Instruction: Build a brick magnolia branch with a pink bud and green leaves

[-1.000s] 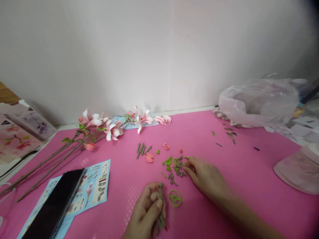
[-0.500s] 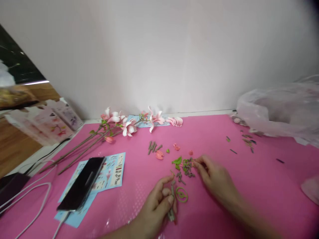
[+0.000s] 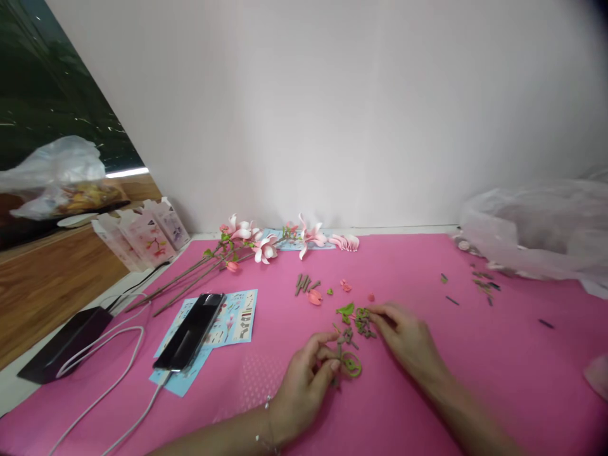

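While bent over the front part of the pink worktop [image 3: 513,367], left hand [image 3: 304,380]: closed, with thumb pressed toward fingers, holding a brown piece [image 3: 339,351], partly hidden by the grip.
Right hand [image 3: 403,335]: reaching in from the front edge, fingertips at the right side of a pile [image 3: 365,322]; narrow, with thumb and forefinger close together; cannot tell whether pinching a part.
Pile contents: small brown and green parts, heaped in front of the worktop's middle.
Green leaf [image 3: 346,310]: lying at the pile's left side.
Green wheel [image 3: 351,364]: just beside left fingertips, nearer the front edge than the pile; contact unclear.
Brown sticks [image 3: 302,284]: grouped left of the pile, toward the back edge.
Pink bud [image 3: 315,297]: just in front of the sticks.
Flower stems [image 3: 190,275]: lying across the back left corner, with open blooms [image 3: 266,249] toward the back edge.
Pink petals [image 3: 346,242]: lined up near the back edge.
Phone [image 3: 190,332]: on blue printed sheets [image 3: 242,316] near the left edge, with white cable [image 3: 137,354] plugged in.
Plastic bag [image 3: 536,231]: bunched at the back right corner.
Small scraps [image 3: 484,285]: scattered in front of the bag.
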The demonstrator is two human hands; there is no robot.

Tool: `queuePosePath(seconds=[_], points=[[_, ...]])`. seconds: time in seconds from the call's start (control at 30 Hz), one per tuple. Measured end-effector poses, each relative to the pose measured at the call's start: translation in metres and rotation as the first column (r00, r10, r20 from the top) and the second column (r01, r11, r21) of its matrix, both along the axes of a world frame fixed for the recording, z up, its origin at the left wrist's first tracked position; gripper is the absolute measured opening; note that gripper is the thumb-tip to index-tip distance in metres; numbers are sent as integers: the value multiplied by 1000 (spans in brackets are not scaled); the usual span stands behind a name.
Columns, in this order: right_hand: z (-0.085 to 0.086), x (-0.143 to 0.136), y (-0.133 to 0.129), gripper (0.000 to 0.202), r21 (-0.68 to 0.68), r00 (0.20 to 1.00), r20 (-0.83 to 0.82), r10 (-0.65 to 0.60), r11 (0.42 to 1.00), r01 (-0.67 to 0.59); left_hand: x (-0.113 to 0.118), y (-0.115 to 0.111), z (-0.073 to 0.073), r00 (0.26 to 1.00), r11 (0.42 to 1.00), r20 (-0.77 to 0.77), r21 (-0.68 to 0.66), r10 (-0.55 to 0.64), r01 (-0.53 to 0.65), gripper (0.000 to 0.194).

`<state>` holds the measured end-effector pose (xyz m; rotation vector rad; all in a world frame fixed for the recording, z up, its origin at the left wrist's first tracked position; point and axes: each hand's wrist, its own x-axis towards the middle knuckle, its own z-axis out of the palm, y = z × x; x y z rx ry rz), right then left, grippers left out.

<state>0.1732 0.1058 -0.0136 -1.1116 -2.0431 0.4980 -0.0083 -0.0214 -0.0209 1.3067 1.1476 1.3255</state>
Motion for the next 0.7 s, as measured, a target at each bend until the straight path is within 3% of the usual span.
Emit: queuePosePath(seconds=[0.33,0.5,0.7], points=[[-7,4,5,22,10,996,-11,-87,996,87,0,5,4,984,997,-160,4,76,-76,22],[-12,4,7,27,-5,995,-15,-97,995,97,-3,5,5,957,996,-280,-23,72,-81,30],[-12,2,7,29,-20,996,-30,-89,996,88,-11,7,3,815,989,-571,-35,99,-145,34]])
